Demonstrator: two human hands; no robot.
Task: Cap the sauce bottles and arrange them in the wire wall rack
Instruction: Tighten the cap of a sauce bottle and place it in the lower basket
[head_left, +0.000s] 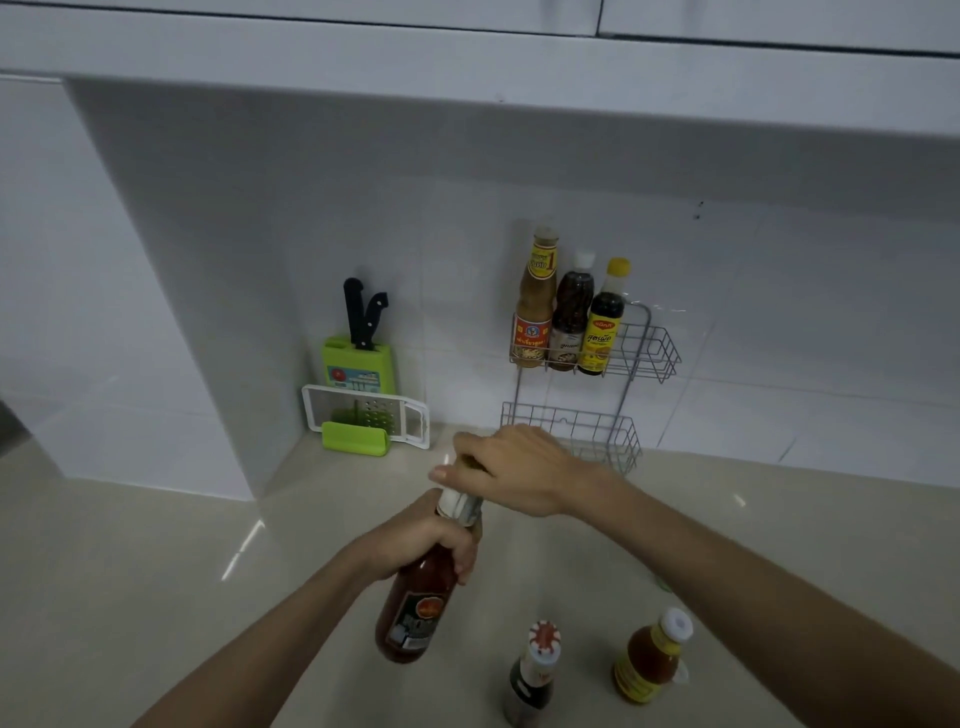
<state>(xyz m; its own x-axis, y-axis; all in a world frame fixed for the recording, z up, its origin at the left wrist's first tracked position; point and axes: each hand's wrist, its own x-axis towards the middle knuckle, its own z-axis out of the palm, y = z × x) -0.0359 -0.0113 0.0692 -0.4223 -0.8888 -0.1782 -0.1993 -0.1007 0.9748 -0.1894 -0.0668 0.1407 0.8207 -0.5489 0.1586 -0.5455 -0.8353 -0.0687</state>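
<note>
My left hand (421, 540) grips the neck of a red chilli sauce bottle (415, 608), tilted above the counter. My right hand (514, 467) is closed over the bottle's top, covering the cap. A dark sauce bottle with a red-and-white cap (532, 675) and a small orange sauce bottle with a white cap (652, 657) stand on the counter near me. The wire wall rack (649, 353) has three capped bottles on the left of its upper shelf: a brown one (535, 306), a dark one with a white cap (570, 317) and a dark one with a yellow cap (605, 322). The lower shelf (571, 426) holds nothing.
A green knife block with two black-handled knives (358, 353) and a white grater with a green holder (363, 415) stand in the corner left of the rack. The beige counter (156, 571) runs to the tiled wall. White cabinets hang overhead.
</note>
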